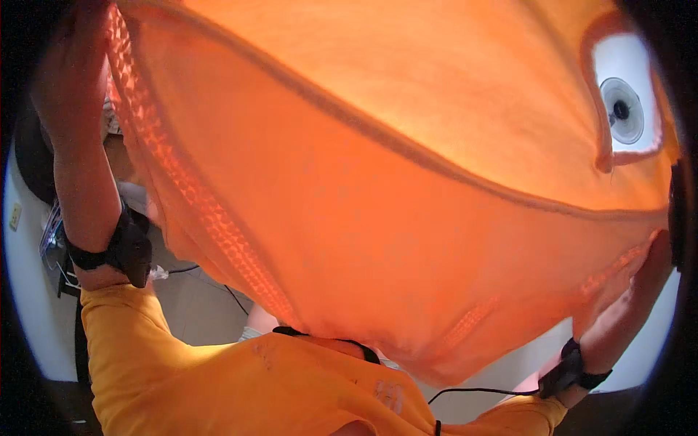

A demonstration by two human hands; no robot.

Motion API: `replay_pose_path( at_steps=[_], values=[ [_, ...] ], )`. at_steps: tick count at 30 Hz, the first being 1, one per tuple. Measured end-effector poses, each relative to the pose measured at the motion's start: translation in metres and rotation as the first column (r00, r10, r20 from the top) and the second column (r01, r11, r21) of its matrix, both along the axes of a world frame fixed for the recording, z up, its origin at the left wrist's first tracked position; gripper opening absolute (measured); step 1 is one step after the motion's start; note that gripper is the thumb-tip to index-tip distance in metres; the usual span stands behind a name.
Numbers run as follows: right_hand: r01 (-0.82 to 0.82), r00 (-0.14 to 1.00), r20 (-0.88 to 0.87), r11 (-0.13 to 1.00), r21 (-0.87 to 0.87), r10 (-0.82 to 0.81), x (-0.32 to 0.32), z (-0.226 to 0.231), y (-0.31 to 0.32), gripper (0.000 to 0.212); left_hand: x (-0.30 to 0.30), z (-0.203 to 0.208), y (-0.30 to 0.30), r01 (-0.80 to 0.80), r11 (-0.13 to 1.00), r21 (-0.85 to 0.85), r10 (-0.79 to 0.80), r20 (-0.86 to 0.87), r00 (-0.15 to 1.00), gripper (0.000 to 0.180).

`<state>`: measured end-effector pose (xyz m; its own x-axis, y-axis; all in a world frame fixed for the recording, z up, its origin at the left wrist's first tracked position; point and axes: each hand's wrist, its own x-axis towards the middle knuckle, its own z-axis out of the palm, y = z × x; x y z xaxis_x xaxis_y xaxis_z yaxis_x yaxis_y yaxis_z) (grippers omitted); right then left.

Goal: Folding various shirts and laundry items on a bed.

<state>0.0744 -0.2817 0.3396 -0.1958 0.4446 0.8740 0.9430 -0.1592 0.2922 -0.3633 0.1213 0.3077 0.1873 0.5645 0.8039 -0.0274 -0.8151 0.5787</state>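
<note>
A large orange garment (349,225), thin enough for light to pass through, is spread up in front of me and fills most of the head view. A dark seam curves across it, and patterned bands run along its edges. At the upper right, a hole in the cloth frames a round lamp (623,110). My left hand (76,62), raised at the upper left, is closed at the garment's edge; its fingertips are in shadow. My right hand (651,258) holds the cloth up at the right edge, its fingers mostly hidden.
Each of my wrists wears a black strapped device (131,247); a black cable (480,391) runs from the right one. Below at left are a grey floor (196,309) with a cable and a white wall (29,291) with a socket. The garment blocks the view ahead.
</note>
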Motion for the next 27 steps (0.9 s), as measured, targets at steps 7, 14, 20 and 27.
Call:
replay_pose_path(
  at_steps=[7, 14, 20, 27],
  values=[
    [0.009, 0.727, -0.641, 0.938, -0.347, -0.244, 0.088, -0.139, 0.140, 0.041, 0.148, -0.106, 0.077, -0.251, 0.790, 0.560, 0.509, -0.371, 0.777, 0.040],
    [0.152, 0.466, -0.724, 0.853, -0.500, -0.508, 0.180, -0.323, 0.270, 0.045, 0.257, -0.279, 0.174, -0.379, 0.925, -0.030, 0.203, -0.804, 0.559, 0.054],
    [-0.356, 0.394, -0.887, 0.849, -0.390, -0.242, 0.157, -0.364, 0.257, 0.079, 0.263, -0.339, 0.123, -0.203, 0.963, 0.177, 0.248, -0.878, 0.409, 0.059],
    [0.072, 0.590, -0.451, 0.600, -0.797, -0.670, 0.123, -0.336, 0.279, 0.061, 0.272, -0.333, 0.145, -0.361, 0.923, 0.133, 0.269, -0.893, 0.360, 0.057]
  ],
)
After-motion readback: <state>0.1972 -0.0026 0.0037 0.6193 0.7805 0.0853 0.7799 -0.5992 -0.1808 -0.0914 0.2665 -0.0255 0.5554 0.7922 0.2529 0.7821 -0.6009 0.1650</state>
